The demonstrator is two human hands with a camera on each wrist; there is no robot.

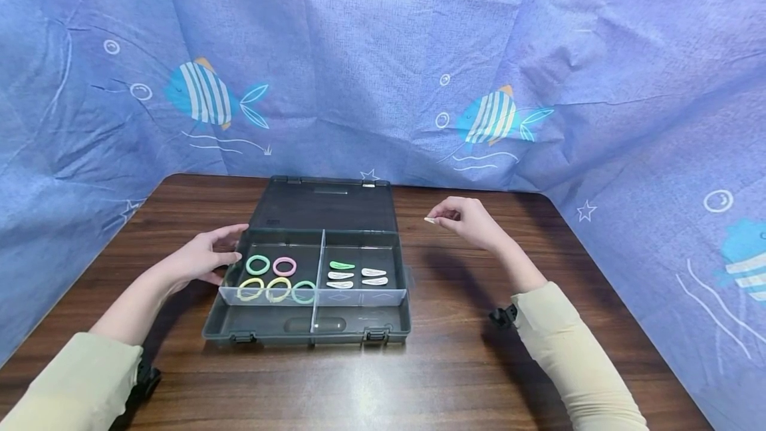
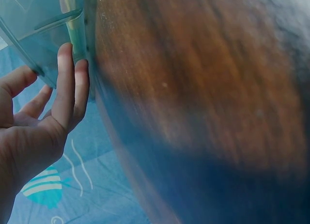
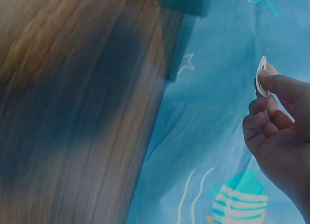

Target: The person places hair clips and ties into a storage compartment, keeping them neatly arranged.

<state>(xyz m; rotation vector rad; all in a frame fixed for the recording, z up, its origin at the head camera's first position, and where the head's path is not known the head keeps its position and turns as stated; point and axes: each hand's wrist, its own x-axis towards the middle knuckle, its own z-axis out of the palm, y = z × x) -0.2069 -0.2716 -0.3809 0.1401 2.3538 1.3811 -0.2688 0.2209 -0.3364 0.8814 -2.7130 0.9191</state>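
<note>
My right hand [image 1: 463,218] pinches a white snap hair clip [image 3: 262,77] between thumb and fingertips, raised over the table to the right of a dark, see-through divided box [image 1: 359,319]. At the box's left side, my left hand [image 1: 194,259] rests its relaxed fingers against the wall; the left wrist view shows the fingertips [image 2: 65,52] right at it. Several hair ties, green, pink and yellow [image 1: 252,288], lie in the left compartment. In the right compartment are one green hair clip [image 1: 342,265] and several white hair clips [image 1: 374,281].
The box's lid [image 1: 326,208] lies folded back behind it. Clear dividers [image 1: 365,296] split the tray, with two front compartments. A dark wood table [image 1: 467,378] carries everything, and a blue fish-print cloth [image 1: 371,52] hangs behind and at both sides.
</note>
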